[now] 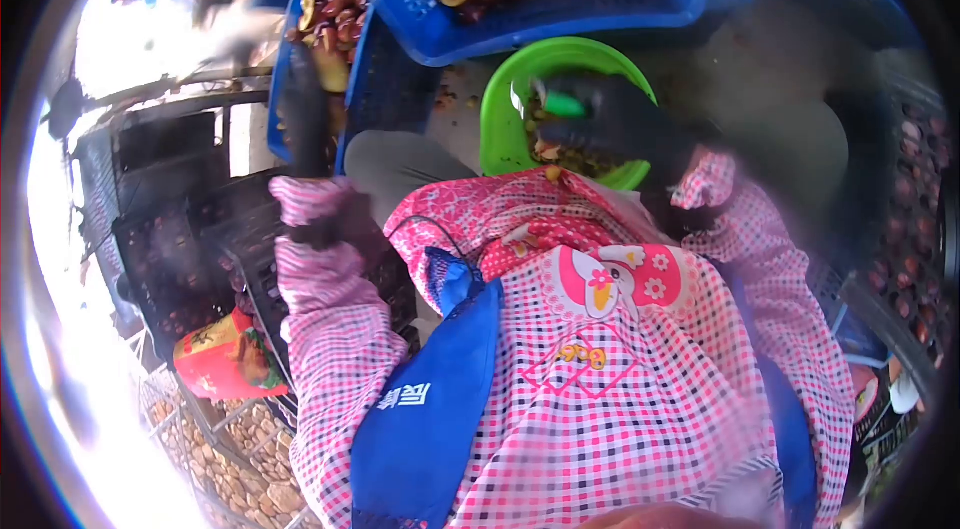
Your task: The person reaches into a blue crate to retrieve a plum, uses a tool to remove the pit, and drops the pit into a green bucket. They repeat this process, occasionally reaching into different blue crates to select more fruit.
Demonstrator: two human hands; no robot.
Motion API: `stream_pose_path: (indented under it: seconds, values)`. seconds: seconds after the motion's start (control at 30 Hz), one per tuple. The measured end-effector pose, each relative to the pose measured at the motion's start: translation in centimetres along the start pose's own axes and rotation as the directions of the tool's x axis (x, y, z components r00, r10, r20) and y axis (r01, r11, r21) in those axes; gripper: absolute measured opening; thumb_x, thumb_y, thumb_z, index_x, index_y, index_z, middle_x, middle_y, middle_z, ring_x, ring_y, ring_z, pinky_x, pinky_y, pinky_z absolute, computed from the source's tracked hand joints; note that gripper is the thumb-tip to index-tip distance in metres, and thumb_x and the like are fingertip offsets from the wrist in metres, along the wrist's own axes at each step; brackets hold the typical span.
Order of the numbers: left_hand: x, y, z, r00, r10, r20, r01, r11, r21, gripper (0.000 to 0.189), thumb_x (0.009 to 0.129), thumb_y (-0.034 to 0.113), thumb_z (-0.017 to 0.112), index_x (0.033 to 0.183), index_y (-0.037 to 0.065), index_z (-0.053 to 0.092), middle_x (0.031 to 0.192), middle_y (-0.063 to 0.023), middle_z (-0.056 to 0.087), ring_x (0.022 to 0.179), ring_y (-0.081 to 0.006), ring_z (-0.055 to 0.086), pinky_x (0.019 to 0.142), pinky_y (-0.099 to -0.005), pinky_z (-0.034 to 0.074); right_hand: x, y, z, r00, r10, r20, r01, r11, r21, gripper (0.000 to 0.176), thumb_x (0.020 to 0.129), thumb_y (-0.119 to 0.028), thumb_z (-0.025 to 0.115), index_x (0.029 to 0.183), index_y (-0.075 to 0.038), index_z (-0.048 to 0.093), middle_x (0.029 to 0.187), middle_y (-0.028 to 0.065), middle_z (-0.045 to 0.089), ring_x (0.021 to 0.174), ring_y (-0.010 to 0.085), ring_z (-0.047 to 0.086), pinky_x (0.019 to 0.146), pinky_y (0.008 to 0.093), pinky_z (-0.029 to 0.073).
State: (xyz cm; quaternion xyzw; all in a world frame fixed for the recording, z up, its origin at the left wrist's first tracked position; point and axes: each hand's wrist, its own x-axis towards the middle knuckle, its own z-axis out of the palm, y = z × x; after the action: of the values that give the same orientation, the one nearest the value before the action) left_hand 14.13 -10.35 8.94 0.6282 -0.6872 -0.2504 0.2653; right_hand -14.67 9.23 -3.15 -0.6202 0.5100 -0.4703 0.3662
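My right hand (pixel 615 119), in a dark glove, is closed around a green-handled tool (pixel 565 103) with a short metal end. It is held over a bright green basin (pixel 500 134) that contains small fruit scraps and pits. At the left, my dark-gloved left hand (pixel 308 114) reaches over a narrow blue crate (pixel 280 94) of halved plums (pixel 335 14). A yellow plum half (pixel 332 71) shows beside its fingers. Motion smears this hand, so whether it grips the fruit cannot be made out.
A large blue crate (pixel 430 47) of halved red plums stands ahead, above the basin. Black crates (pixel 165 254) with dark fruit are on the left, near a red and yellow bag (pixel 230 357). More plums (pixel 905 229) lie in a crate at the far right.
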Motion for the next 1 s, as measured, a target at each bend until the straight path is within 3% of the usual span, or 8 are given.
stream_pose_path:
  seconds: [0.07, 0.17, 0.47, 0.67, 0.73, 0.77, 0.9, 1.0]
  values:
    - [5.4, -3.7, -3.0, 0.842, 0.522, 0.135, -0.515, 0.705, 0.488, 0.049, 0.092, 0.047, 0.053, 0.118, 0.005, 0.060, 0.086, -0.0187, 0.066, 0.083, -0.0304, 0.067, 0.072, -0.0416, 0.049, 0.6, -0.3, -2.1, 0.990, 0.030, -0.139, -0.014, 0.994, 0.111, 0.054, 0.080, -0.050, 0.070, 0.112, -0.006, 0.063, 0.074, 0.0040, 0.066, 0.066, 0.0166, 0.063, 0.063, 0.0342, 0.050]
    - [-1.4, 5.2, 3.2, 0.865, 0.360, 0.349, -0.498, 0.702, 0.509, 0.042, 0.086, 0.036, 0.065, 0.119, 0.010, 0.061, 0.093, -0.0171, 0.068, 0.085, -0.0291, 0.067, 0.075, -0.0387, 0.051, 1.0, -2.8, -6.4, 0.845, 0.526, -0.095, -0.430, 0.776, 0.462, 0.046, 0.084, -0.045, 0.069, 0.107, -0.006, 0.064, 0.063, -0.0009, 0.057, 0.052, 0.0070, 0.053, 0.051, 0.0254, 0.044]
    - [-12.4, -11.3, 33.3, 0.133, 0.616, 0.776, -0.894, 0.413, -0.175, 0.039, 0.089, 0.040, 0.053, 0.112, 0.011, 0.066, 0.106, -0.0130, 0.067, 0.097, -0.0285, 0.064, 0.090, -0.0411, 0.047, 0.4, -3.2, -7.2, 0.752, 0.486, -0.446, -0.182, 0.803, 0.568, 0.030, 0.094, -0.032, 0.059, 0.104, -0.004, 0.065, 0.058, -0.0025, 0.047, 0.046, 0.0051, 0.041, 0.045, 0.0221, 0.032]
    - [-10.8, -21.0, 38.5, 0.055, 0.638, 0.768, -0.861, 0.419, -0.288, 0.030, 0.092, 0.031, 0.053, 0.111, 0.012, 0.066, 0.105, -0.0114, 0.066, 0.095, -0.0241, 0.064, 0.085, -0.0380, 0.050, -0.2, -4.8, -8.1, 0.692, 0.540, -0.479, -0.105, 0.732, 0.673, 0.024, 0.089, -0.028, 0.066, 0.093, -0.005, 0.063, 0.057, -0.0008, 0.053, 0.042, 0.0048, 0.045, 0.042, 0.0210, 0.035]
    - [-9.6, -8.5, 28.9, 0.032, 0.264, 0.964, 0.145, 0.953, -0.266, 0.031, 0.090, 0.023, 0.056, 0.114, 0.007, 0.063, 0.109, -0.0110, 0.063, 0.097, -0.0179, 0.062, 0.081, -0.0317, 0.051, -0.2, -5.1, -8.2, 0.688, 0.530, -0.495, -0.085, 0.737, 0.670, 0.023, 0.090, -0.028, 0.066, 0.092, -0.005, 0.063, 0.057, -0.0010, 0.052, 0.043, 0.0048, 0.045, 0.042, 0.0210, 0.035]
    - [-8.9, -1.3, 23.5, 0.019, 0.059, 0.998, 0.561, 0.825, -0.060, 0.032, 0.089, 0.019, 0.057, 0.116, 0.004, 0.062, 0.112, -0.0108, 0.062, 0.099, -0.0148, 0.061, 0.079, -0.0285, 0.051, -0.2, -5.1, -8.2, 0.679, 0.529, -0.510, -0.075, 0.740, 0.669, 0.023, 0.090, -0.028, 0.066, 0.092, -0.005, 0.063, 0.057, -0.0011, 0.052, 0.043, 0.0048, 0.045, 0.042, 0.0211, 0.034]
    - [-3.7, 8.8, 15.6, 0.204, 0.171, 0.964, 0.305, 0.924, -0.228, 0.034, 0.094, 0.032, 0.053, 0.093, 0.000, 0.065, 0.083, -0.0030, 0.065, 0.078, -0.0131, 0.062, 0.071, -0.0294, 0.050, -0.4, -5.2, -8.4, 0.693, 0.533, -0.485, -0.055, 0.710, 0.702, 0.023, 0.090, -0.028, 0.065, 0.092, -0.006, 0.063, 0.056, -0.0020, 0.051, 0.043, 0.0049, 0.044, 0.042, 0.0211, 0.033]
    - [1.4, 9.0, 20.3, 0.485, 0.639, 0.597, -0.749, 0.656, -0.093, 0.037, 0.092, 0.037, 0.055, 0.102, 0.004, 0.065, 0.087, -0.0097, 0.069, 0.079, -0.0243, 0.065, 0.074, -0.0358, 0.051, -0.3, -5.6, -8.3, 0.709, 0.544, -0.448, -0.065, 0.684, 0.727, 0.021, 0.091, -0.027, 0.065, 0.091, -0.006, 0.063, 0.058, -0.0025, 0.051, 0.045, 0.0044, 0.045, 0.043, 0.0209, 0.034]
